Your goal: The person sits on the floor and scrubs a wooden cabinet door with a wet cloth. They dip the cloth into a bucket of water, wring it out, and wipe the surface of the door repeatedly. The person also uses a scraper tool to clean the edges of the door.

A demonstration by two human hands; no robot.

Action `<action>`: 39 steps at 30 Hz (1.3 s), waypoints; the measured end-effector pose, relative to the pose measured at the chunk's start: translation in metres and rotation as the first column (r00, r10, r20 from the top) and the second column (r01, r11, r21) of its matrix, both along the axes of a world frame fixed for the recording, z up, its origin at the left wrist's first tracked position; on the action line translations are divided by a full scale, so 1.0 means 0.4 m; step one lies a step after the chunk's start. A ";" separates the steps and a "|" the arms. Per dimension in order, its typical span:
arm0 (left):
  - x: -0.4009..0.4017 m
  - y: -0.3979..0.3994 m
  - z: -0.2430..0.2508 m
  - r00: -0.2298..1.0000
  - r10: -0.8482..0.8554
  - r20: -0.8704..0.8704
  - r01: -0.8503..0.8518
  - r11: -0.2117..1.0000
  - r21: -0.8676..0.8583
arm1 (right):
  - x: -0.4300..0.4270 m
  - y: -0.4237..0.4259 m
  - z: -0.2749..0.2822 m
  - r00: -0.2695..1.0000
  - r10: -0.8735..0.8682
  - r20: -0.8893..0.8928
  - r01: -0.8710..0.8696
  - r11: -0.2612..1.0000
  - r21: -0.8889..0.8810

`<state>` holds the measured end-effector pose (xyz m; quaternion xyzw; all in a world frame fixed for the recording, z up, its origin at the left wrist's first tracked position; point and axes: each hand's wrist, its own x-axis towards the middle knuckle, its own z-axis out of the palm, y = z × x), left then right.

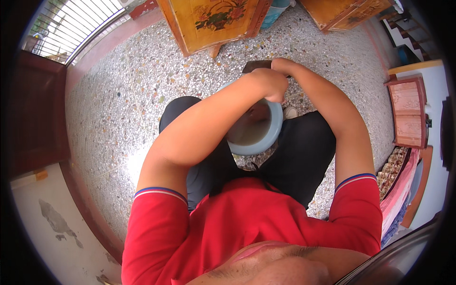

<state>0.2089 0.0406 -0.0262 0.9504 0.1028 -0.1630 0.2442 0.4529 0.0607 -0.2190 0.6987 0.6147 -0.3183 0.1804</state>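
My left hand [272, 84] is curled over the far edge of a light blue basin [276, 130], its fingers mostly turned away from view. Murky water [251, 133] lies in the basin, which stands on the floor between my knees. Just beyond my left hand, my right hand [282, 66] is closed at the right end of a dark brown flat object [257, 66]. That object reaches out past the basin's far side; its kind is unclear. The two hands overlap in the picture, and whatever my left fingers grip is hidden.
Speckled terrazzo floor [103, 96] surrounds the basin. Ahead stand a painted wooden cabinet [217, 21], a blue bucket [274, 16] and another wooden cabinet [342, 14]. A dark red door [35, 114] is at the left, a pinkish cabinet [408, 112] at the right. A shoe [290, 112] shows beside the basin.
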 end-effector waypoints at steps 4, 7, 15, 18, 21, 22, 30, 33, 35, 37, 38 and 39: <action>0.012 0.023 -0.025 0.996 0.026 0.085 -0.022 0.998 -0.051 | 0.010 -0.016 -0.049 0.820 -0.244 -0.518 0.297 0.955 0.019; 0.014 0.043 -0.027 0.978 0.093 0.185 -0.081 0.994 -0.070 | -0.035 -0.018 -0.032 0.916 -0.157 -0.369 0.205 0.974 0.095; 0.022 0.029 -0.051 0.986 0.079 0.148 -0.073 0.996 -0.045 | -0.045 -0.021 -0.005 0.951 -0.107 -0.289 0.143 0.984 0.108; 0.031 0.022 -0.058 0.994 0.047 0.104 -0.041 0.998 -0.052 | -0.040 -0.017 0.002 0.953 -0.092 -0.289 0.127 0.986 0.107; 0.041 0.019 -0.066 0.997 0.039 0.072 -0.034 0.997 -0.065 | -0.047 -0.016 0.003 0.959 -0.077 -0.274 0.112 0.987 0.113; 0.042 0.021 -0.065 0.998 0.032 0.058 -0.028 0.997 -0.069 | -0.048 -0.012 0.010 0.960 -0.073 -0.272 0.106 0.988 0.108; 0.057 0.008 -0.084 0.998 -0.061 0.015 0.060 0.998 0.005 | -0.029 0.014 0.157 0.880 -0.247 -0.405 0.241 0.968 -0.066; 0.056 0.001 -0.084 0.996 -0.063 -0.056 0.062 0.998 -0.014 | -0.075 -0.003 0.298 0.724 -0.346 -0.597 0.289 0.938 -0.192; 0.058 -0.009 -0.097 0.989 -0.121 -0.090 0.120 0.993 -0.018 | -0.091 -0.010 0.310 0.556 -0.318 -0.768 0.275 0.942 -0.191; 0.066 -0.029 -0.114 0.977 -0.166 -0.130 0.168 0.986 0.001 | -0.120 -0.007 0.316 0.483 -0.237 -0.843 0.271 0.956 -0.113; 0.070 -0.038 -0.121 0.974 -0.175 -0.142 0.178 0.984 0.004 | -0.151 0.005 0.314 0.506 -0.173 -0.845 0.268 0.963 -0.036; 0.074 -0.048 -0.124 0.970 -0.187 -0.152 0.191 0.982 0.007 | -0.170 0.010 0.316 0.531 -0.110 -0.840 0.266 0.963 0.042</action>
